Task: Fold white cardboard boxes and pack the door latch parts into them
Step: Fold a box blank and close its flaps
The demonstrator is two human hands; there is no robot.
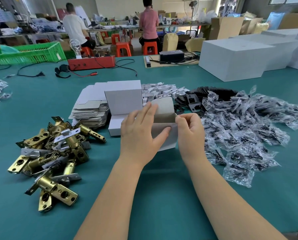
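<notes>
One white cardboard box (163, 134) is gripped half-folded by left hand (138, 135) and right hand (189, 131) (fingers curled on it); latches (58, 149) remain unpacked.

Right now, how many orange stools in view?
3 orange stools: one under the seated person in white, one unoccupied between the two people, one under the person in pink. More red-orange shapes farther back under the bench may be others; unclear.
</notes>
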